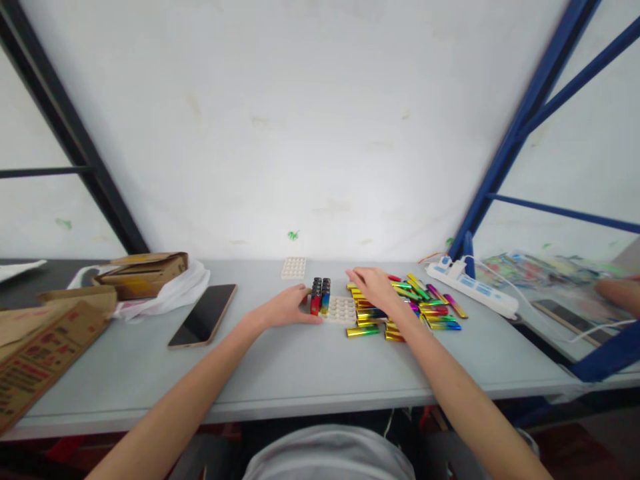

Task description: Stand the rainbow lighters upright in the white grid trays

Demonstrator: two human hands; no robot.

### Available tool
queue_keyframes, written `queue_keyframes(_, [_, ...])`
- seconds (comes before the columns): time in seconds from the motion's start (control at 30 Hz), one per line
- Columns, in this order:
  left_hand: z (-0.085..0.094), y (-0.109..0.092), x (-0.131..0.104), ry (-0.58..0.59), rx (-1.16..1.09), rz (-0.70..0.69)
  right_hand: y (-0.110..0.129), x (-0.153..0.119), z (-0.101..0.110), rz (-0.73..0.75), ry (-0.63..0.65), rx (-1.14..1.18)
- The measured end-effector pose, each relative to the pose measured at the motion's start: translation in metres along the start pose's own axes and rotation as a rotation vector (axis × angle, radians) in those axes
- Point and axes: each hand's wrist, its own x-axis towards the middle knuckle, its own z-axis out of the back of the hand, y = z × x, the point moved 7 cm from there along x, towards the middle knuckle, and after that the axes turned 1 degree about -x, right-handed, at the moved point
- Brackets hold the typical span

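Observation:
Black-topped lighters (321,297) stand upright in two rows at the left end of a white tray with round holes (343,310). My left hand (291,307) is beside them, thumb and fingers apart around the tray's left end. Over the left part of a pile of shiny gold, green, red and blue metallic tubes (435,310) is my right hand (373,287). Its fingers point left, and what its fingertips hold, if anything, is hidden. A second white holed tray (294,267) lies farther back, near the wall.
A dark phone (203,316) lies left of my left hand. Cardboard boxes (145,275) and a white plastic bag (193,283) are at the left. A white power strip (473,290) is at the back right. Beyond the blue frame (510,140) another person's hand (620,293) shows.

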Motion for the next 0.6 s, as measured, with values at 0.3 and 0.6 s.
queue_keyframes(0.3, [-0.003, 0.003, 0.002, 0.007, 0.016, -0.003, -0.139, -0.011, 0.009, -0.482, 0.150, -0.362])
queue_keyframes(0.6, [-0.002, 0.004, 0.001, -0.004, 0.021, -0.005, -0.103, 0.003, 0.014, -0.290, 0.036, -0.171])
